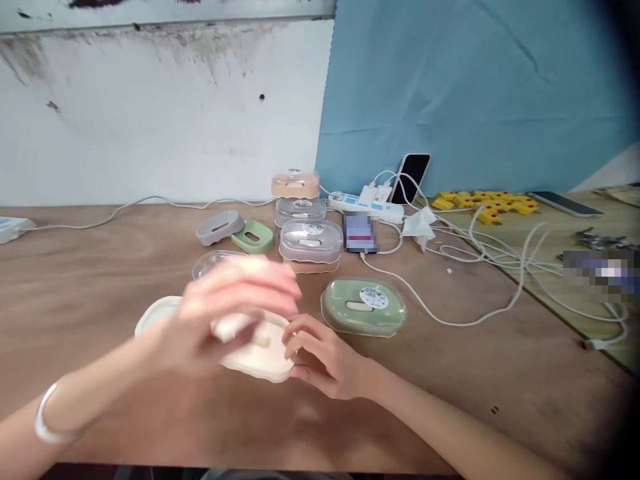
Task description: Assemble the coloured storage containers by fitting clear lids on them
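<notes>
A cream soap dish (273,343), a shallow oval tray, is held above the table in front of me. My right hand (327,357) grips its right edge, with fingers on the rim and the thumb below. Blurred by motion, my left hand (235,310) is over the dish's left part, its fingers stretched out and the thumb apart; it hides much of the dish. Left of that hand lies a pale cream, rounded piece (155,313), partly covered by the wrist. Behind the left hand a clear lid (213,261) rests on the table.
A lidded green soap dish (363,307) sits to the right. Several lidded dishes (310,243) form a stack behind, beside grey (220,228) and green (253,237) slotted inserts. Phones (360,230), a power strip (367,205), white cables (470,323) and yellow pieces (485,201) occupy the right side.
</notes>
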`<state>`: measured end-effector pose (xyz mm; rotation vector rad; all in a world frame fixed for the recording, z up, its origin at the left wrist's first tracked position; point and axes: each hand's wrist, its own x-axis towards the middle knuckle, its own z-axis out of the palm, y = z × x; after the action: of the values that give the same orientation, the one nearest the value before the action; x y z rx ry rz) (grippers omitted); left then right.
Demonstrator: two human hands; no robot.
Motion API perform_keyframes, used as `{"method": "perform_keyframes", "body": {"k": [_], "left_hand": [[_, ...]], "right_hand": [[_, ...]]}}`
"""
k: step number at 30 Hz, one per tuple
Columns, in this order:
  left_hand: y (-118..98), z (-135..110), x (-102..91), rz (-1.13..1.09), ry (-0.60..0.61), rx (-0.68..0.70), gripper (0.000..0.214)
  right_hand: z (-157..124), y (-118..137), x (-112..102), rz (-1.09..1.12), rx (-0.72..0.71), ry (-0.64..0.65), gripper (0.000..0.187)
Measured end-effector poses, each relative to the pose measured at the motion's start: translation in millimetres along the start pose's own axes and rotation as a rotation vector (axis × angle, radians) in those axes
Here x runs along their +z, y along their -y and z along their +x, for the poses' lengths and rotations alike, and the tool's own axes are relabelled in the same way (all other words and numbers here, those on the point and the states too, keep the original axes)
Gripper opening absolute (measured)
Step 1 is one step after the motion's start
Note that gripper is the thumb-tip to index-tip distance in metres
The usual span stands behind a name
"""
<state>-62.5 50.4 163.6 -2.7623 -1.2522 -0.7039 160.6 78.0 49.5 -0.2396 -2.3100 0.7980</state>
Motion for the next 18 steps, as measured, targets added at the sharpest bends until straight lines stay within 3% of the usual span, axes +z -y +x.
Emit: {"method": "perform_keyframes", "body": {"k": [2,5,8,14,18], "left_hand": [[53.4,10.8,-6.3,0.207,0.011,-0.205,0.035],[127.1,15.5,9.9,0.287,0.057,-0.398,0.032],[168.6,10.5,32.2,0.303,0.097,-0.503,0.027],[179.1,9.3,41.9,0.318,0.062,-0.615,0.026],[166.0,13.1,28.3,0.295,0.014,-0.626,0.028]], "right_hand": [[1.1,2.0,0.7,-0.064,0.013,0.077,0.008],[2.1,4.2,0.7,-0.182,0.088,0.154,0.013],[1.8,3.5,0.8,-0.222,0.155,0.220,0.035],[1.4,-0.8,5.4,-0.293,0.255,0.266,0.092],[3.3,0.4,7.3,-0.332,0.355,0.277,0.101]]}}
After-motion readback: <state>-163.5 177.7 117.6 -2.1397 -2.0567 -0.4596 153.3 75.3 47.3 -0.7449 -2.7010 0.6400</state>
